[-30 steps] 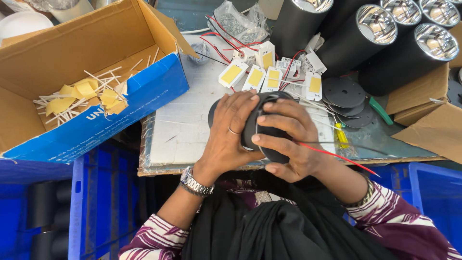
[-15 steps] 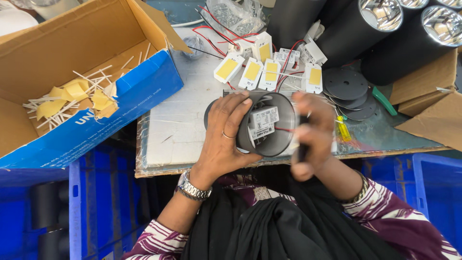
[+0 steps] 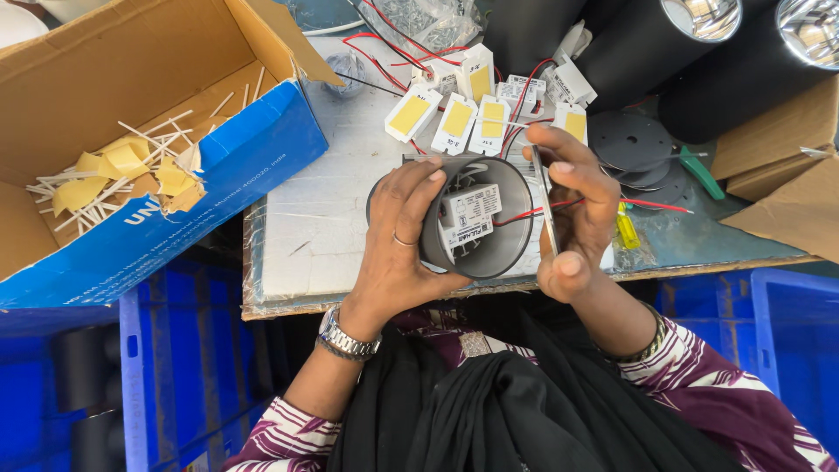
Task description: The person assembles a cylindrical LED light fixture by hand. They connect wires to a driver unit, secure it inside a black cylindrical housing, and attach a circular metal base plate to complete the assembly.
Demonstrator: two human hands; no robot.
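My left hand (image 3: 398, 236) grips a black cylindrical lamp housing (image 3: 498, 253) by its rim, open end facing me. Inside it sits a white rectangular driver module (image 3: 470, 214) with red wires (image 3: 524, 212) running out to the right. My right hand (image 3: 572, 205) holds a thin round black cover plate (image 3: 547, 205) edge-on beside the housing's open mouth. Both hands hover over the near edge of a white worktop (image 3: 323, 218).
Several white modules with yellow pads (image 3: 454, 118) lie behind the housing. Black discs (image 3: 631, 144) and tall black lamp cylinders (image 3: 699, 44) stand at the back right. An open cardboard box (image 3: 131, 114) with yellow scraps is at left. Blue crates (image 3: 175, 350) sit below.
My right hand has lifted the round cover off the housing and swung it to the right, tilted on edge. The driver inside is now exposed. My left hand keeps its grip.
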